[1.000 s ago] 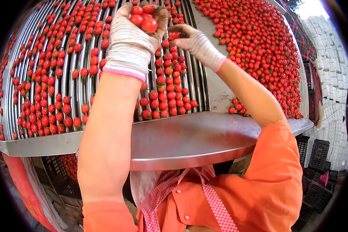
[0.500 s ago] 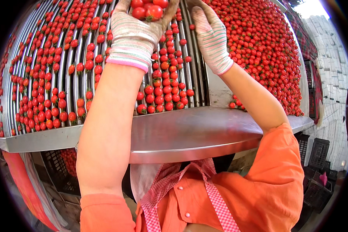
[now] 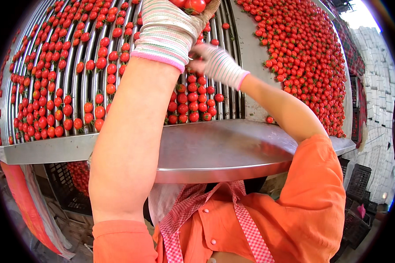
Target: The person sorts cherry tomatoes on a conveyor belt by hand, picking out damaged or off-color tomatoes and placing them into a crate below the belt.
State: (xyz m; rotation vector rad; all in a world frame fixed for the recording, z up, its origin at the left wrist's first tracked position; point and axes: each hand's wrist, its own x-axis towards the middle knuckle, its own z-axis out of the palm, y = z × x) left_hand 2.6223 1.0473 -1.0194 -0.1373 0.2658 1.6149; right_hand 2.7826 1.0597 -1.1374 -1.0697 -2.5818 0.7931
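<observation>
At the top edge, my left hand [image 3: 173,28] in a striped, soiled glove cups several red cherry tomatoes [image 3: 195,5]; part of that hand lies outside the picture. My right hand [image 3: 220,65], gloved alike, reaches over the metal rollers [image 3: 227,94] beside my left wrist. Its fingers are smeared by motion, and whether they hold anything cannot be made out. Just below it, rows of tomatoes [image 3: 193,96] sit between the rollers. My left forearm hides part of the rows.
More tomatoes [image 3: 44,105] lie in rows at the left. A dense heap of them [image 3: 307,65] covers the sloping metal surface at the right. A steel ledge [image 3: 224,147] runs along the near side. Black crates [image 3: 359,179] stand at the lower right, another crate [image 3: 59,182] under the ledge.
My right hand has swung left and nearer, from the heap's edge to over the rollers. My left hand has shifted slightly right and farther away, still with tomatoes. The heap's left edge has moved right.
</observation>
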